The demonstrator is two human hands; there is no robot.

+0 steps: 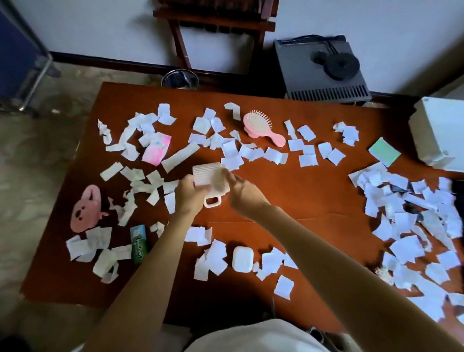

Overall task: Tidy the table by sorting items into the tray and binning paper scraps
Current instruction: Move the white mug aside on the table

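Note:
A cream ribbed mug (208, 177) is held above the middle of the brown table (306, 194), tipped with its handle toward me. My left hand (188, 195) grips its left side and my right hand (242, 190) grips its right side. White paper scraps (403, 221) cover the table, thickest at the right. Among them lie a pink hairbrush (262, 128), a pink tissue pack (156, 148), a pink plush pouch (86, 207), a green gum pack (139, 243), a white earbud case (242, 259) and a green sticky-note pad (384, 152).
A white box-like tray (444, 132) stands at the table's right edge. A metal waste bin (180, 78) sits on the floor behind the far edge, beside a grey appliance (322, 70) and a wooden stand (216, 19). Dark items lie at the right rim.

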